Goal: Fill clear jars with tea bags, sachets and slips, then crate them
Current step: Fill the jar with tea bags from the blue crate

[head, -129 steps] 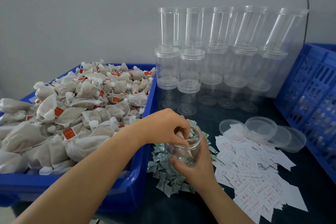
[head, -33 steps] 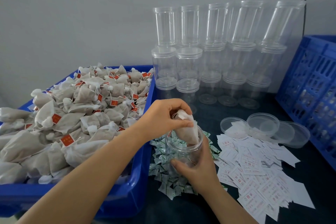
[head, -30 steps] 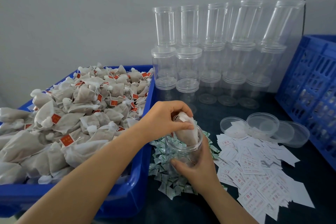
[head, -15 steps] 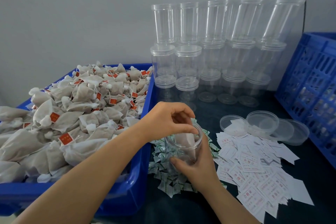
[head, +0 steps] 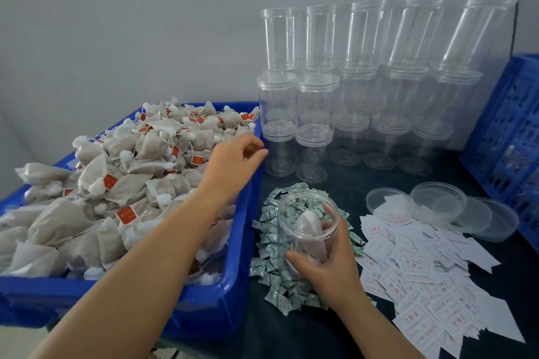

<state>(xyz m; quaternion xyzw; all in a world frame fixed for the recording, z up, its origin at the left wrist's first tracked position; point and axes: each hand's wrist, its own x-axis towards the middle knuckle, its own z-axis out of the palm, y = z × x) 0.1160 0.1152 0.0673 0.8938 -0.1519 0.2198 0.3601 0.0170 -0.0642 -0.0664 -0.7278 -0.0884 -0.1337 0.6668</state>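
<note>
My right hand (head: pixel 328 264) grips a lidless clear jar (head: pixel 307 213) that stands on a heap of small green-and-white sachets (head: pixel 269 259). A tea bag (head: pixel 310 227) leans inside the jar. My left hand (head: pixel 236 162) hovers over the right end of the blue bin (head: pixel 227 297), fingers loosely curled and holding nothing. The bin is heaped with tea bags (head: pixel 122 183) carrying red tags. White printed slips (head: pixel 420 271) lie scattered to the right of the jar.
Stacked empty clear jars (head: pixel 350 90) stand along the back wall. Loose clear lids (head: pixel 443 204) lie behind the slips. A blue slatted crate (head: pixel 507 137) stands at the right edge. The tabletop (head: pixel 344 181) is dark.
My left hand let the tea bag drop into the jar and moved up and left over the bin. My right hand has kept hold of the jar.
</note>
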